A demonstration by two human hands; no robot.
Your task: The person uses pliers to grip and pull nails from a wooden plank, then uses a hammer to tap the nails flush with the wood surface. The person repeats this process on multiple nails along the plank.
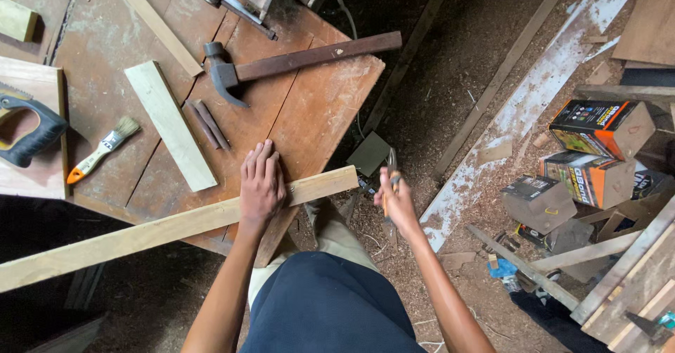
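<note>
At the right of the frame, three cardboard boxes [587,163] sit on the sawdust floor [450,100]: one black and orange above, one orange below it, one dark and lower left. The worn wooden bench [295,114] fills the upper left, bearing a claw hammer [281,63], a short plank [170,124] and a paintbrush [102,149]. Your left hand [261,183] lies flat, fingers together, pressing the long wooden batten [169,230] across the bench's lower edge. Your right hand [397,200], off the bench at centre, is clamped around orange-handled pliers [391,174], pointing upward.
</note>
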